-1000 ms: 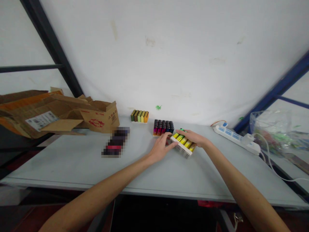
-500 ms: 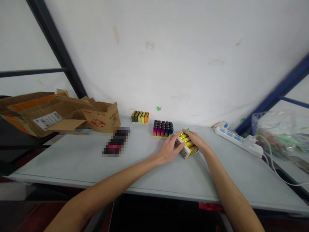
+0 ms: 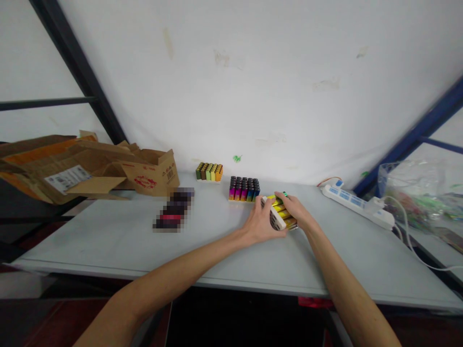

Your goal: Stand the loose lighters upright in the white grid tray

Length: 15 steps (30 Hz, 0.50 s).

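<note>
Tipped on its side between my hands is a block of shiny yellow lighters [image 3: 283, 213] set in a white slotted tray [image 3: 278, 220]. My left hand [image 3: 259, 222] grips the tray, its thumb and fingers on opposite edges of the base. From the far side, my right hand [image 3: 294, 211] is closed round the lighters, and a bit of green shows by its fingertips. Just left of and behind my hands, a tray of lighters with black tops and purple-to-blue bodies [image 3: 244, 190] stands upright. Farther back, a tray of green, yellow and orange lighters [image 3: 209, 172] stands close to the wall.
Open cardboard boxes [image 3: 148, 176] crowd the left end of the grey table [image 3: 137, 246]. A blurred-out dark item [image 3: 174, 209] lies in front of them. On the right are a white power strip [image 3: 356, 206] with a cable and a clear plastic bag [image 3: 412, 193].
My left hand has shifted from lying along the tray's upper edge to gripping around its base, thumb and fingers spread wider. The tray has turned slightly. My right hand keeps its hold.
</note>
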Each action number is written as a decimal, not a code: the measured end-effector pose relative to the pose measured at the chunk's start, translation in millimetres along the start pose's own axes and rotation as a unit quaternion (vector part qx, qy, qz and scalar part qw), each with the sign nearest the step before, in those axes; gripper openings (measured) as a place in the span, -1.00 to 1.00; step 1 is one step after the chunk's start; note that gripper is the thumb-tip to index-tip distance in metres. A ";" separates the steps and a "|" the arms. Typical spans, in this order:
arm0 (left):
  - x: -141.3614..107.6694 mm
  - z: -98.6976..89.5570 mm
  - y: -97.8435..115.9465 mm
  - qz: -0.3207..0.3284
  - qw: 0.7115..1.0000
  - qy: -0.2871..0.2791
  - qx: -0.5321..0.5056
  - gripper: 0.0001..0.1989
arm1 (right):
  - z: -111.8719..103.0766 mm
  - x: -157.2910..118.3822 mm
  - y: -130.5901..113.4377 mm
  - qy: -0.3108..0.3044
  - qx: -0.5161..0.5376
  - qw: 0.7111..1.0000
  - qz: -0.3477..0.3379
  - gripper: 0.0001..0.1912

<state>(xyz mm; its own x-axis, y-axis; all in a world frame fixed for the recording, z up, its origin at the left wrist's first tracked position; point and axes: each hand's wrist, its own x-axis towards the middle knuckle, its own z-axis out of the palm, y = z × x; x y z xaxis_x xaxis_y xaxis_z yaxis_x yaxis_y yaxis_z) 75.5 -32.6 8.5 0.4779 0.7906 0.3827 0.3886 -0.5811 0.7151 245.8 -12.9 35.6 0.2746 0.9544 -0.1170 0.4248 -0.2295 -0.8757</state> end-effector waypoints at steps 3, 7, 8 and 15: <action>1.5 1.1 1.1 0.001 1.000 -0.003 0.016 -0.04 | -1.6 3.8 3.1 0.022 -0.044 0.999 -0.009 -0.52; 7.4 10.8 5.0 -0.006 0.999 0.005 0.043 -0.05 | -7.9 3.0 4.4 0.002 0.011 1.000 -0.022 -0.53; 9.7 14.4 6.6 -0.011 0.999 0.008 0.051 -0.06 | -10.6 2.3 4.8 -0.005 0.039 0.999 -0.027 -0.52; 28.2 33.1 17.3 -0.026 0.996 0.000 0.081 -0.09 | -35.8 18.6 20.0 -0.046 0.070 0.988 -0.130 -0.56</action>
<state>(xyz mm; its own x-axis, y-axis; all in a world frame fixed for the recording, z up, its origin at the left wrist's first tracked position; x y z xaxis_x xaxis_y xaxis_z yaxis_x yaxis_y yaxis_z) 121.8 -26.7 12.3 0.4542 0.8202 0.3480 0.5348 -0.5633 0.6298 290.3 -6.5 32.7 0.0891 0.9926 0.0828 0.3456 0.0471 -0.9372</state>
